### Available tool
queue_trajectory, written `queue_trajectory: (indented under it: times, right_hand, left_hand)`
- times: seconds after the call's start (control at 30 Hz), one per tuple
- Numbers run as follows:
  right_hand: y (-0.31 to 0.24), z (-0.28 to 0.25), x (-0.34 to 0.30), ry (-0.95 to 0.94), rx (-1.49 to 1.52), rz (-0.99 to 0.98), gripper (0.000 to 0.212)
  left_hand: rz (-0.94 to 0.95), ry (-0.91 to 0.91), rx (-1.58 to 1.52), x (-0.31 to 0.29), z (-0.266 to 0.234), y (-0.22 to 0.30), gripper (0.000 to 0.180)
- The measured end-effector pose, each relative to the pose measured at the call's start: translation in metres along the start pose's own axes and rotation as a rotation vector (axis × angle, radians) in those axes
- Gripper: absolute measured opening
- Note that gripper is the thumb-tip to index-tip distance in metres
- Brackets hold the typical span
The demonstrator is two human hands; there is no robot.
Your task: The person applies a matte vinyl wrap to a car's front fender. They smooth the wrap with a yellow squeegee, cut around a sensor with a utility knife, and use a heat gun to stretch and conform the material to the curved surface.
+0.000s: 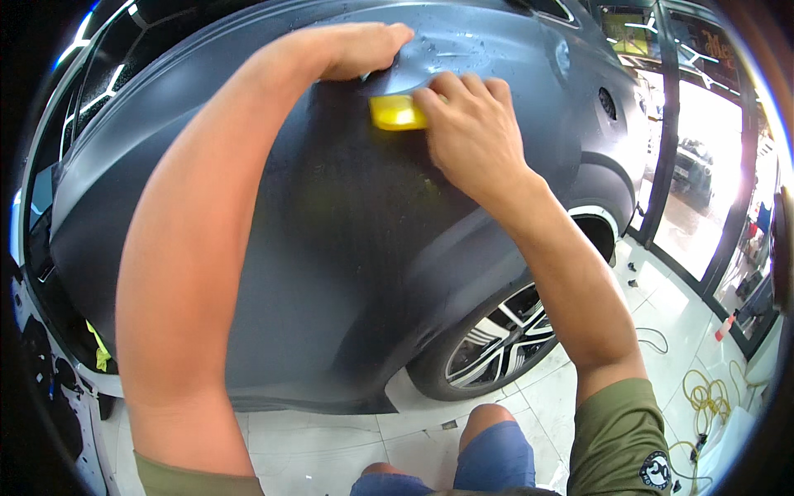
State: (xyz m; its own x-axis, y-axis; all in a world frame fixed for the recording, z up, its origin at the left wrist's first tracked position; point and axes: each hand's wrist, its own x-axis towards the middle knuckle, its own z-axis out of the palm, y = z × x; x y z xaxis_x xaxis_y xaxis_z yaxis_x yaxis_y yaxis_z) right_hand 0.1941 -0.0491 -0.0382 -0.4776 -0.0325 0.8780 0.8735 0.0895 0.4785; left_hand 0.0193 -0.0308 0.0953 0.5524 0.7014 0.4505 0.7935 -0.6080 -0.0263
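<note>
My right hand [473, 136] is closed around a yellow squeegee [397, 113], whose flat face lies close against the car's side panel. A matte dark grey film [314, 331] covers that panel, and its lower edge hangs loose above the floor. Farther up, my left hand [368, 50] is curled closed against the panel. A small teal bit shows beneath it, but what the fingers hold is hidden. Water drops dot the shiny bluish surface beyond both hands.
Right of the panel's lower part is a wheel [503, 339] with a black and silver rim. A yellow cord [707, 397] lies coiled on the white tiled floor at right, near a small pink bottle [724, 327]. Glass doors [703, 165] stand behind. A yellow-green cloth [98, 347] hangs at far left.
</note>
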Motion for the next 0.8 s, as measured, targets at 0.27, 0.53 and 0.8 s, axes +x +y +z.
queue_trajectory:
  times: [0.27, 0.53, 0.8]
  right_hand:
    - [-0.085, 0.037, 0.065, 0.254, 0.095, 0.004, 0.018]
    - [-0.089, 0.038, 0.045, 0.194, 0.057, 0.07, 0.021]
    - [-0.109, 0.022, 0.04, 0.144, 0.126, 0.043, 0.018]
  left_hand:
    - [-0.175, 0.109, -0.032, 0.012, 0.004, -0.01, 0.063]
    - [-0.093, 0.045, -0.085, -0.006, -0.006, 0.007, 0.059]
    - [-0.141, 0.059, 0.023, -0.009, -0.008, 0.01, 0.069]
